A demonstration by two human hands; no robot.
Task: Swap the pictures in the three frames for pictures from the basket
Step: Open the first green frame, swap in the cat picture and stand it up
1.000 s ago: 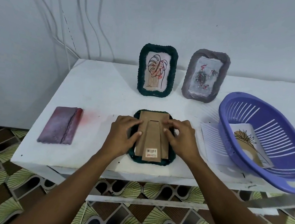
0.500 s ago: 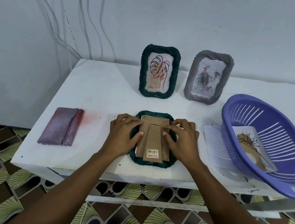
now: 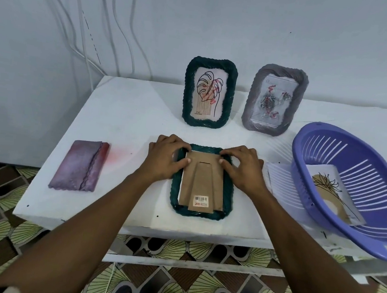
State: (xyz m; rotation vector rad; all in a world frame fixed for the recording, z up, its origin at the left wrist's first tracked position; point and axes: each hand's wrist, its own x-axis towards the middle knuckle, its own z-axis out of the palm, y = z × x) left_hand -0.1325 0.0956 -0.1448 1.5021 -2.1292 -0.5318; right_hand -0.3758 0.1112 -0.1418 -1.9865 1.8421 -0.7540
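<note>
**Both hands on the back of the face-down frame**

A face-down green frame (image 3: 227, 186), rectangular with a dark twisted rope-like rim, lies at the middle of the front edge of the white tabletop (image 3: 123, 119). Its brown cardboard backing (image 3: 189, 182), with a folded-flat stand and a barcode sticker, faces up.

The left hand (image 3: 166, 157) sits on the frame's far left corner. Its fingers curl over the rim and its thumb presses the left edge of the backing. The right hand (image 3: 243, 169) mirrors it on the far right corner, fingers bent over the rim and thumb tip on the backing's top right corner. Both hands grip the frame against the tabletop.

Toward the back edge stand two more frames side by side. One is an upright green frame (image 3: 228, 95) of the same rope-rimmed kind, showing a line-drawn leaf. To its right a grey frame (image 3: 253, 97) holds a rose picture.

At the right edge a purple slotted plastic basket (image 3: 379, 239) overhangs the front right corner. A white picture (image 3: 331, 193) of a plant over a brown shape lies inside it. A white ribbed sheet (image 3: 280, 180) lies between the basket and the right hand, partly under the basket.

Near the left edge lies a flat pink-purple folded cloth (image 3: 80, 166), well apart from the hands.
</note>
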